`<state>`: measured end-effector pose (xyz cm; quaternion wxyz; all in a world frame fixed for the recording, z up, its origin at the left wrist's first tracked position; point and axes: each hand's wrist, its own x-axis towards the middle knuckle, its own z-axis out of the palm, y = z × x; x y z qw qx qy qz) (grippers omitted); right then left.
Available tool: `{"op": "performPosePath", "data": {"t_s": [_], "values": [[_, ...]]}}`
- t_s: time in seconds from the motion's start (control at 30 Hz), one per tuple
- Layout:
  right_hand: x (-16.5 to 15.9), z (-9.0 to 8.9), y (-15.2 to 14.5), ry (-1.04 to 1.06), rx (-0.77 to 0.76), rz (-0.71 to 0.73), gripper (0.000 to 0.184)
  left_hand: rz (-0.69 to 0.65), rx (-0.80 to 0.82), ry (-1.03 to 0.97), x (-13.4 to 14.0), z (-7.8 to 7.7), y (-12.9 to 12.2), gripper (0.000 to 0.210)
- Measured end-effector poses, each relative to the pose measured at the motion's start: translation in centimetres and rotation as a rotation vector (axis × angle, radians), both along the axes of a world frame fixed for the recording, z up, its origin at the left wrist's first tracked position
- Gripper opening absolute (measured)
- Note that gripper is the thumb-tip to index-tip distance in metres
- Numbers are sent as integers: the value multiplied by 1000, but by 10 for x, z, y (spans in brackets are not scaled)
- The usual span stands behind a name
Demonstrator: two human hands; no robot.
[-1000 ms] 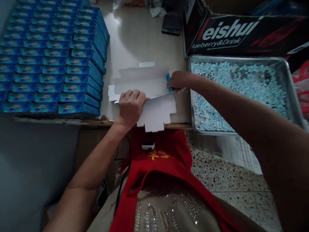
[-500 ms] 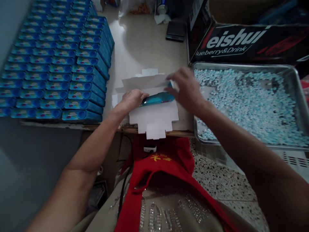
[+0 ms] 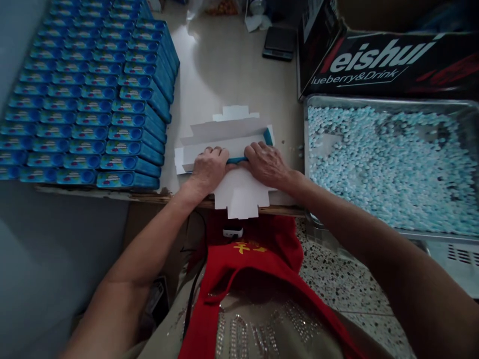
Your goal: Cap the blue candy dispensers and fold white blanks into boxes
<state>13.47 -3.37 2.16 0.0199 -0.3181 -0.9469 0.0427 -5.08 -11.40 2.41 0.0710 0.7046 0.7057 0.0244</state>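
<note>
An unfolded cardboard box [image 3: 235,137], white inside and blue outside, lies on the table in front of me. Its notched front flap reaches over the table edge. My left hand [image 3: 210,167] and my right hand [image 3: 266,163] are side by side on the long front fold. The fingers of each curl over the folded card, with the thumbs on the near side. A blue strip of the outside shows between the hands, and a blue end panel stands up at the right end of the box.
Stacked blue boxes [image 3: 86,99] rise at the left. At the right a metal tray [image 3: 381,102] holds many small pale-blue and white pieces. Behind it stands a black carton [image 3: 374,65]. A small dark scale [image 3: 280,44] sits at the back, near a plastic bag [image 3: 220,7].
My right hand has come down from the box's right end onto the front fold. My left hand has shifted slightly right and now curls over the same fold.
</note>
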Motion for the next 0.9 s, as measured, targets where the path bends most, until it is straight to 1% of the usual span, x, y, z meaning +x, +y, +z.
{"op": "performPosePath", "data": {"t_s": [0.1, 0.2, 0.33, 0.43, 0.47, 0.53, 0.6, 0.63, 0.67, 0.7, 0.77, 0.8, 0.83, 0.9], "values": [[-4, 4, 5, -8, -49, -12, 42, -31, -24, -45, -9, 3, 7, 35], [-4, 8, 9, -35, -124, 26, 42, -36, -77, -101, -19, 6, 7, 30], [-7, 8, 8, -52, -167, 9, 38, -175, -61, -114, -31, 6, 4, 13], [-9, 13, 7, -62, -191, 2, 36, -225, -66, -135, -38, 10, 6, 8], [-6, 18, 8, -72, -227, 9, 34, -236, -81, -143, -39, 14, 8, 8], [6, 33, 14, -50, -367, 68, 28, -280, -113, -136, -42, 24, 13, 14], [27, 52, 24, 76, -502, 162, 34, -353, -136, -80, -43, 35, 22, 20], [39, 61, 30, 167, -516, 203, 40, -396, -148, -40, -44, 40, 29, 22], [51, 68, 36, 248, -468, 219, 44, -444, -163, -6, -44, 44, 37, 23], [61, 73, 42, 291, -382, 225, 49, -492, -184, 11, -44, 47, 48, 23], [71, 74, 52, 276, -206, 218, 54, -584, -240, -29, -43, 52, 73, 21], [71, 71, 55, 239, -146, 223, 50, -618, -265, -77, -42, 54, 86, 20], [67, 66, 57, 203, -108, 232, 43, -641, -278, -125, -40, 57, 99, 20], [55, 55, 57, 156, -74, 265, 24, -646, -242, -168, -34, 67, 117, 20]]}}
